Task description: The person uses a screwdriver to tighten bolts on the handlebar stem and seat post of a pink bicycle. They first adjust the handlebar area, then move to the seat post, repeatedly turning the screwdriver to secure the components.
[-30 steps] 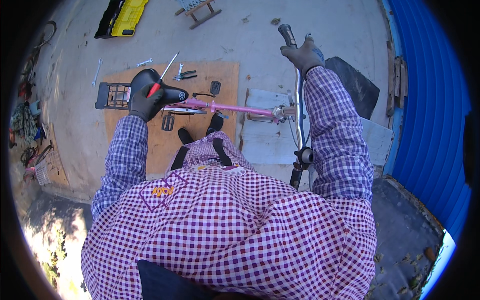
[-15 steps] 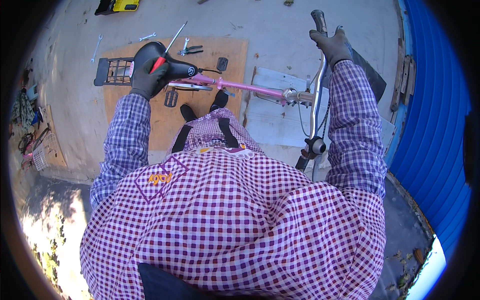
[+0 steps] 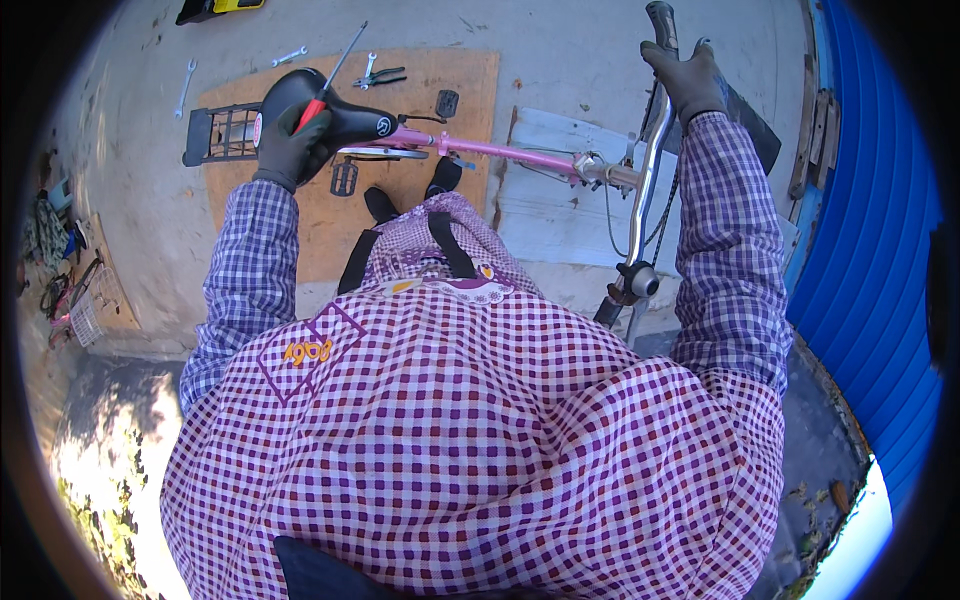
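Observation:
A pink bicycle point(image 3: 510, 155) stands across in front of me, its black saddle point(image 3: 350, 122) on the left and its silver handlebar point(image 3: 643, 200) on the right. My left hand point(image 3: 285, 155), in a dark glove, lies on the saddle. Its fingers are closed on a screwdriver with a red handle point(image 3: 311, 113), whose shaft points up and away. My right hand point(image 3: 692, 85), gloved too, is wrapped round the far end of the handlebar, just below the dark grip point(image 3: 660, 28). A bell point(image 3: 642, 280) sits near the handlebar's near end.
Under the bicycle lie a brown board point(image 3: 455, 75) and a pale panel point(image 3: 545, 215). Pliers point(image 3: 385, 77) and several wrenches, one a long wrench point(image 3: 186, 88), lie beyond the saddle. A wire basket point(image 3: 85, 315) is at far left; a blue corrugated wall point(image 3: 880, 220) rises at right.
The scene has shifted slightly upward in view. The handlebar's far end and my right hand are a little farther right. Both hands keep their holds.

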A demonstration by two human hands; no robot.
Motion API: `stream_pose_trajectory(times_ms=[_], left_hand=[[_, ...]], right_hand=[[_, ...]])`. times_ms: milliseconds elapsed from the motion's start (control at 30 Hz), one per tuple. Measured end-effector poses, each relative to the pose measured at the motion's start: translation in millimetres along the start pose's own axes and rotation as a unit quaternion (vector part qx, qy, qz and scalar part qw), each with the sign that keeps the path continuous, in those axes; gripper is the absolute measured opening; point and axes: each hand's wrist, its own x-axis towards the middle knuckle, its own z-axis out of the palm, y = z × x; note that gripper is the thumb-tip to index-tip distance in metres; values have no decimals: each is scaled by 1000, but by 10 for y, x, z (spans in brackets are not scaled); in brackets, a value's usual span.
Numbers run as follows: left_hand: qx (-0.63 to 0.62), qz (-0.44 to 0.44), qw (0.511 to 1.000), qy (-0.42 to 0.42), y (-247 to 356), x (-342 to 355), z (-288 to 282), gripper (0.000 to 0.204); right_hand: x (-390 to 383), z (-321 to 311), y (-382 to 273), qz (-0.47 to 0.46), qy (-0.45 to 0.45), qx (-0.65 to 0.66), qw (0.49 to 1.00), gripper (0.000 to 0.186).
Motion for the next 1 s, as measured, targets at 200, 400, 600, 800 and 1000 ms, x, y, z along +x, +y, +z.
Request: stream_pose_trajectory(times_ms=[200,400,600,800,1000], left_hand=[[-52,-19,998,-12,32,-77,40,44],[-32,-26,999,-3,41,-150,81,42],[-19,-29,999,-2,31,-194,96,42],[-34,-15,999,-15,32,-229,97,39],[-53,-29,998,-22,24,-220,118,43]], right_hand=[[-35,-89,-103,0,-6,-38,999,111],[54,-116,-439,86,47,-34,995,116],[-36,-86,-588,17,46,-61,997,104],[-7,-63,-501,4,35,-40,999,104],[-14,-265,267,-55,93,58,992,111]])
